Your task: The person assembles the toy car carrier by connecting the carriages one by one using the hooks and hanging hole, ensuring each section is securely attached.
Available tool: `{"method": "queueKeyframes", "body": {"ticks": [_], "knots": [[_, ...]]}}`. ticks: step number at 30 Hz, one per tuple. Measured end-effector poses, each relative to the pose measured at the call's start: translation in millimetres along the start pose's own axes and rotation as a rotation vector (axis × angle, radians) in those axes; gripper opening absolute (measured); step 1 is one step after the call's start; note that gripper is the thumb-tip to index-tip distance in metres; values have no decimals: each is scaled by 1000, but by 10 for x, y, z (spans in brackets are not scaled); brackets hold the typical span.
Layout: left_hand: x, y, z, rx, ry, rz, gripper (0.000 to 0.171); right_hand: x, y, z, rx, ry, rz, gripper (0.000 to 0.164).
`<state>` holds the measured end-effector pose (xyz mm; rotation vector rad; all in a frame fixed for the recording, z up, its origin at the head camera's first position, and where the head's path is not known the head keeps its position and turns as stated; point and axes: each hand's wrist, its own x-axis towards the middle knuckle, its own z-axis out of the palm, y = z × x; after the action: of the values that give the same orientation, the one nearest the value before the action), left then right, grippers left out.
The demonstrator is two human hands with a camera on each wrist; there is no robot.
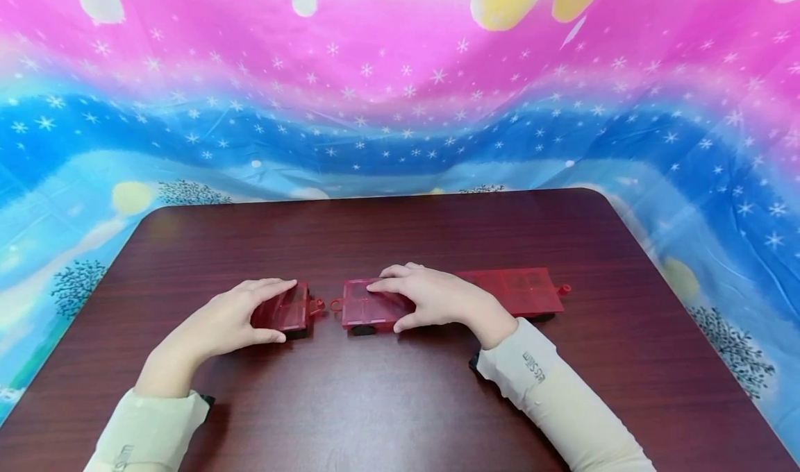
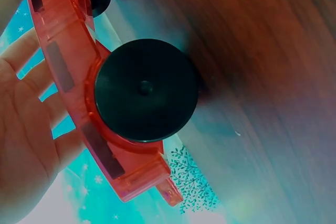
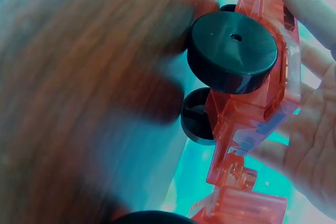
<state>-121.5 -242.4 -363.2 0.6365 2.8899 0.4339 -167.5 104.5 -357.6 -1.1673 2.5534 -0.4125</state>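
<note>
A see-through red toy train car is gripped by my left hand, thumb along its near side and fingers over the far side. In the left wrist view its big black wheel faces the camera. My right hand holds a second red car across its top and near side. Between these two cars is a small gap, with a peg coupling on the left one facing a ring on the other. In the right wrist view, a coupling joins the held car to another behind it.
A longer red flat car stands behind my right hand, partly hidden, with a peg at its far right end. Everything is on a dark brown table. A pink and blue patterned cloth hangs along its far edge and sides.
</note>
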Motion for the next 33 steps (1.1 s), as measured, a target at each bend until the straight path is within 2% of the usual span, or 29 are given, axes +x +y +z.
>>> {"method": "queueKeyframes", "body": {"ticks": [7, 16, 26, 33], "knots": [[37, 18, -11, 11, -8, 3, 82, 5, 8, 9, 0, 6, -19, 70], [78, 41, -37, 21, -43, 45, 82, -12, 30, -16, 27, 7, -25, 68], [92, 96, -77, 36, -82, 33, 81, 7, 89, 13, 76, 4, -37, 69], [134, 126, -56, 40, -66, 51, 80, -9, 83, -20, 103, 7, -32, 70]]}}
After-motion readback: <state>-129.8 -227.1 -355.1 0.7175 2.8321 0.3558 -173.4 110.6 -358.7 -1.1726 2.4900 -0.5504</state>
